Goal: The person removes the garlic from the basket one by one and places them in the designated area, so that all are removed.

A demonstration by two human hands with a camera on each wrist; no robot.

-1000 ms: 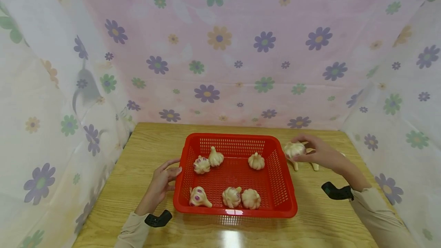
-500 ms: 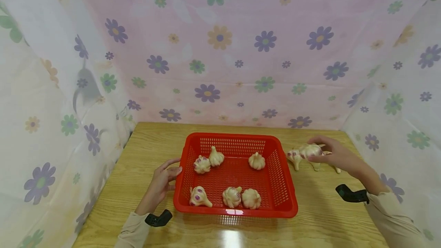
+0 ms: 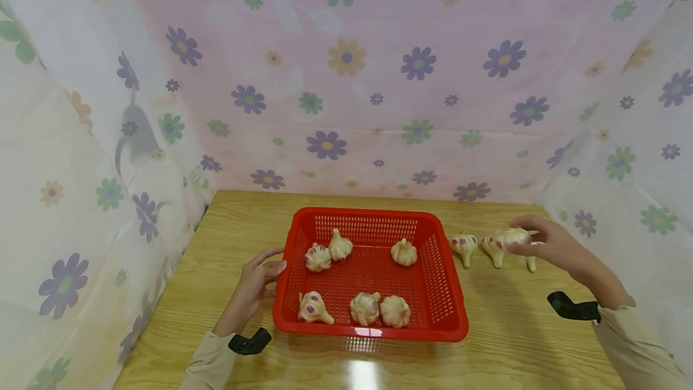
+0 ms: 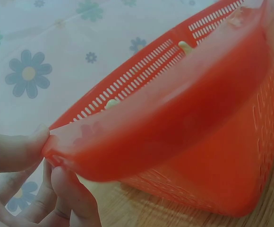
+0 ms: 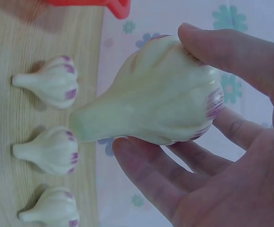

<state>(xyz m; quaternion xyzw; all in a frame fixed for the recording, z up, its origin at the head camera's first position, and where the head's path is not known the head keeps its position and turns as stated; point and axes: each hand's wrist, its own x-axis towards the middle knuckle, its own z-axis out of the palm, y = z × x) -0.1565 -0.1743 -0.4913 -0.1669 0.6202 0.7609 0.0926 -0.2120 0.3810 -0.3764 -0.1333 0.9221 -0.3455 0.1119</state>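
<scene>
The fingers point(image 4: 75, 198) of your left hand point(image 3: 253, 284) pinch the left rim of the red basket point(image 3: 422, 334), thumb above and fingertips underneath; behind them come your black left wrist unit point(image 3: 249, 342) and beige left sleeve point(image 3: 208, 363). Inside the basket, toward your left, a purple-streaked bulb point(image 3: 317, 257) sits just beside a plain bulb point(image 3: 340, 247) whose stem points up. Nearer you, by the front left corner, a purple-spotted bulb point(image 3: 313, 307) lies with its stem to the right. Along the front, a streaked bulb point(image 3: 364, 309) and a pale bulb point(image 3: 395, 313) sit side by side, and a stem-up bulb point(image 3: 403, 253) stands farther back.

Right of the basket, the first bulb point(image 3: 464, 247) and second bulb point(image 3: 494, 251) of a row of three lie on the wooden table point(image 3: 233, 221). Your right hand point(image 3: 554, 251) grips a garlic bulb point(image 3: 511, 237) between thumb and fingers, its stem toward that row. The third bulb point(image 3: 532, 263) shows partly beneath this hand.
</scene>
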